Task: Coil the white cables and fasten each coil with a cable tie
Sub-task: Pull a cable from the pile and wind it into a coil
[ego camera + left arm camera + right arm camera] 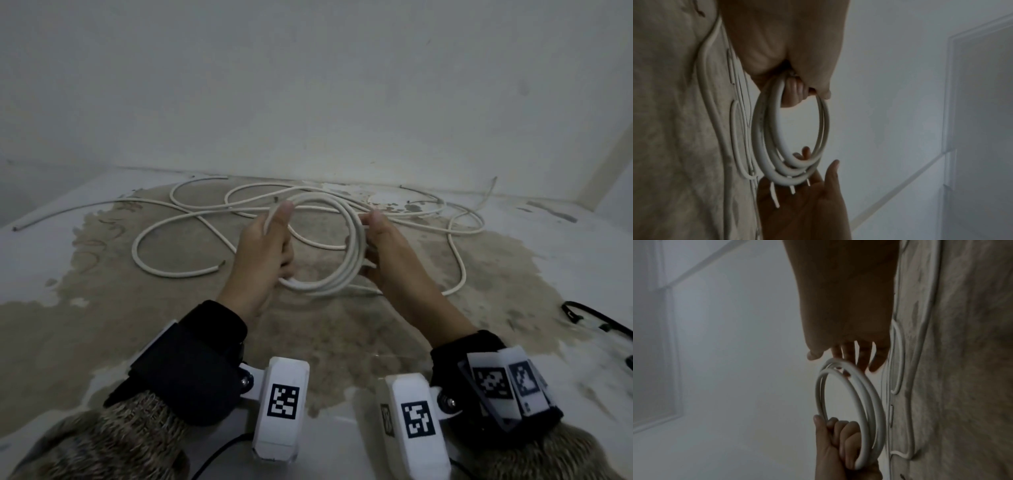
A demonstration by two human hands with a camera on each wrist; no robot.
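Note:
A coil of white cable (325,287) of several turns is held above the floor, with a strand running off to the right. My left hand (274,243) grips the coil's left side, its fingers curled through the loops and its thumb on top; the left wrist view shows those fingers (795,95) wrapped round the coil (760,129). My right hand (375,246) rests against the coil's right side with straight fingers (865,356) and an open palm (807,203). Black cable ties (589,317) lie on the floor at the right.
Several loose white cables (164,270) sprawl in loops across the stained floor (342,342) beyond my hands, one long strand (85,209) reaching far left. A plain wall (308,102) stands close behind them.

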